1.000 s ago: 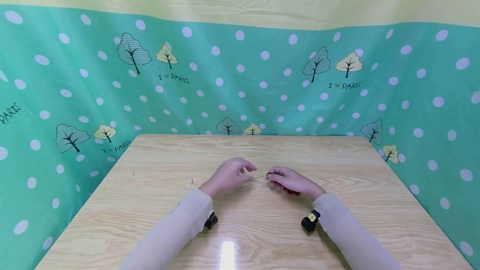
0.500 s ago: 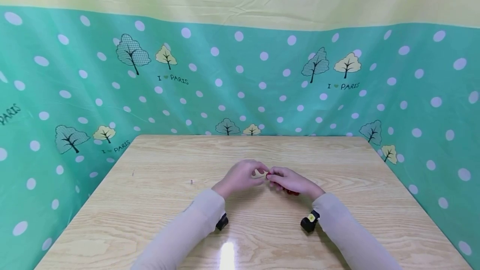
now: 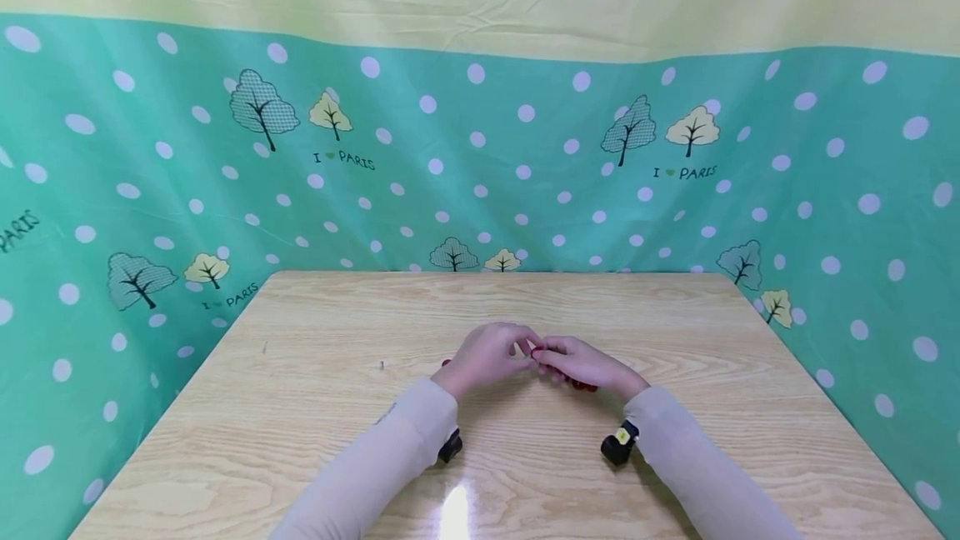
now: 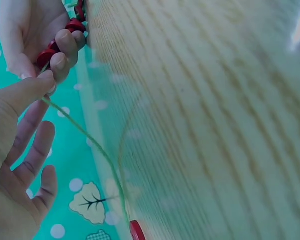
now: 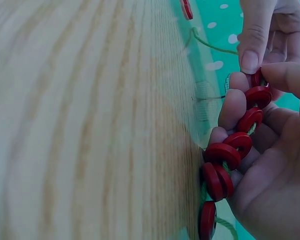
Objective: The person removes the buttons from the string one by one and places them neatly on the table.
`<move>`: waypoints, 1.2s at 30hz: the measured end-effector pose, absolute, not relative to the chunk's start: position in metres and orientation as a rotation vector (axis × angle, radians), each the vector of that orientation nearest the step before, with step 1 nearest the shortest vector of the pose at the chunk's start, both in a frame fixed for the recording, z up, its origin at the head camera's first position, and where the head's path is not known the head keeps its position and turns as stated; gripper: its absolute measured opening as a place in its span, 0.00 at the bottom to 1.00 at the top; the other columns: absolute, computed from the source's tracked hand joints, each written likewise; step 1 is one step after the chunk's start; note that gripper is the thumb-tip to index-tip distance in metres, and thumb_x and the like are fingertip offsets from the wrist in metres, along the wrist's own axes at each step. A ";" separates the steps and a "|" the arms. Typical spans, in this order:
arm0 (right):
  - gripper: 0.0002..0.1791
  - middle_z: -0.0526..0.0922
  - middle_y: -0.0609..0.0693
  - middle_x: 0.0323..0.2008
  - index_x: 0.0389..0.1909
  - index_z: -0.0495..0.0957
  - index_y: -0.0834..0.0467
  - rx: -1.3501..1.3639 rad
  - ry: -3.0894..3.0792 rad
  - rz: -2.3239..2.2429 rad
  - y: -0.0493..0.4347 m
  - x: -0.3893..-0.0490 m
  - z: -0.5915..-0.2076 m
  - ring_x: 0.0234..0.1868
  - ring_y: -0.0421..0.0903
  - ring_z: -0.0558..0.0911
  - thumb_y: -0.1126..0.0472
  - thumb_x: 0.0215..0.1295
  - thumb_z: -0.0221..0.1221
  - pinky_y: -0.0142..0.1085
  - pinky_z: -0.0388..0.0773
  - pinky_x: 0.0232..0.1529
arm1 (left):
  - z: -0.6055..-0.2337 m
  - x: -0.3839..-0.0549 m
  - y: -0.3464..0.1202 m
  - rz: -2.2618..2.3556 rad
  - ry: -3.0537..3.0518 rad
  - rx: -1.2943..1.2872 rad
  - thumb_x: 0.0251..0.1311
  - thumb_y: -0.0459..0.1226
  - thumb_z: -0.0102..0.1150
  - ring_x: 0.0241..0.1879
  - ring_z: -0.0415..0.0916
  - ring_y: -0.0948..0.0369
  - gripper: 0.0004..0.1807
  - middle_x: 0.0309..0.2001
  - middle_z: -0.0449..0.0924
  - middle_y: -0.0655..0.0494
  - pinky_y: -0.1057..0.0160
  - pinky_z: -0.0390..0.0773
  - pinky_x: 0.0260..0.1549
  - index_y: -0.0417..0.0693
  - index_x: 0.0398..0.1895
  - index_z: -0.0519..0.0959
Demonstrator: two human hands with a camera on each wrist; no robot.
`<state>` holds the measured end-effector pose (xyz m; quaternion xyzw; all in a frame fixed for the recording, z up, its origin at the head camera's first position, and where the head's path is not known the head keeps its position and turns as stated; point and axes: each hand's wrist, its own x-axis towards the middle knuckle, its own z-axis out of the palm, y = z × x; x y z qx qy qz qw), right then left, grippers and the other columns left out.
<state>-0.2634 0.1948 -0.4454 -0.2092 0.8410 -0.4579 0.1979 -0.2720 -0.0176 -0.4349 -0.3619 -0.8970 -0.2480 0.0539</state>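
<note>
Nearest us, two pale sleeves [image 3: 375, 465] come in over the wooden table [image 3: 525, 490], with a black wrist camera [image 3: 617, 447] below the right cuff; beyond them we see the hands meet at their fingertips; our right hand [image 3: 588, 363] grips a row of red discs [image 5: 221, 152], its thumb and forefinger closed on the end disc and the others lying along its curled fingers and palm; our left hand [image 3: 491, 352] pinches the green cord [image 4: 85, 131] between thumb and forefinger just beside that end disc, its other fingers loosely bent and apart; what counts, we judge, is the line through this meeting point: the row's long axis slants from the pinch back toward the right wrist, so the right hand is the nearer to nearly all of it; the cord leaves the opposite way, past the left hand, to a lone red disc [image 4: 136, 230] well apart from the row, near the left wrist; farther off, past the table's far edge, we see a green and cream printed cloth [image 3: 480, 140].
</note>
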 end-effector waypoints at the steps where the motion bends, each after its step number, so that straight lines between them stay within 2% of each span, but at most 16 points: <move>1: 0.21 0.77 0.52 0.28 0.42 0.78 0.61 -0.587 2.356 -1.281 0.195 -0.264 -0.445 0.25 0.45 0.73 0.46 0.79 0.49 0.33 0.65 0.21 | -0.435 -0.272 -0.018 -0.752 -2.727 -1.092 0.61 0.42 0.71 0.35 0.80 0.68 0.12 0.34 0.84 0.69 0.69 0.75 0.36 0.58 0.47 0.86; 4: 0.21 0.78 0.52 0.29 0.42 0.78 0.61 -0.584 2.356 -1.290 0.194 -0.264 -0.446 0.28 0.45 0.74 0.47 0.79 0.49 0.33 0.67 0.24 | -0.434 -0.272 -0.018 -0.744 -2.729 -1.079 0.61 0.42 0.71 0.36 0.80 0.68 0.11 0.33 0.84 0.71 0.69 0.76 0.37 0.58 0.47 0.87; 15: 0.23 0.79 0.53 0.32 0.45 0.77 0.61 -0.570 2.339 -1.298 0.197 -0.265 -0.446 0.29 0.45 0.75 0.45 0.78 0.48 0.33 0.67 0.24 | -0.430 -0.271 -0.019 -0.739 -2.729 -1.073 0.61 0.41 0.70 0.35 0.80 0.69 0.10 0.32 0.84 0.71 0.70 0.75 0.36 0.58 0.46 0.87; 23: 0.22 0.79 0.54 0.38 0.49 0.77 0.61 -0.570 2.326 -1.322 0.201 -0.264 -0.445 0.32 0.47 0.76 0.47 0.80 0.47 0.37 0.72 0.33 | -0.431 -0.271 -0.022 -0.780 -2.697 -1.062 0.60 0.42 0.71 0.30 0.78 0.70 0.10 0.32 0.85 0.68 0.70 0.73 0.29 0.59 0.45 0.87; 27: 0.22 0.79 0.55 0.40 0.50 0.77 0.61 -0.555 2.330 -1.324 0.202 -0.263 -0.443 0.35 0.48 0.77 0.47 0.80 0.46 0.39 0.72 0.36 | -0.432 -0.273 -0.023 -0.779 -2.687 -1.059 0.60 0.42 0.72 0.30 0.79 0.70 0.10 0.32 0.85 0.68 0.71 0.73 0.29 0.58 0.45 0.87; 32: 0.21 0.80 0.56 0.41 0.52 0.77 0.61 -0.573 2.318 -1.324 0.203 -0.262 -0.443 0.36 0.49 0.77 0.49 0.81 0.46 0.39 0.73 0.36 | -0.431 -0.274 -0.025 -0.788 -2.699 -1.056 0.60 0.43 0.71 0.33 0.81 0.66 0.10 0.33 0.85 0.69 0.70 0.74 0.31 0.58 0.45 0.87; 36: 0.17 0.80 0.57 0.42 0.52 0.78 0.62 -0.591 2.298 -1.328 0.204 -0.261 -0.442 0.34 0.48 0.76 0.54 0.80 0.47 0.37 0.72 0.32 | -0.430 -0.273 -0.027 -0.790 -2.716 -1.041 0.61 0.42 0.71 0.35 0.82 0.65 0.09 0.33 0.85 0.70 0.69 0.75 0.33 0.59 0.45 0.87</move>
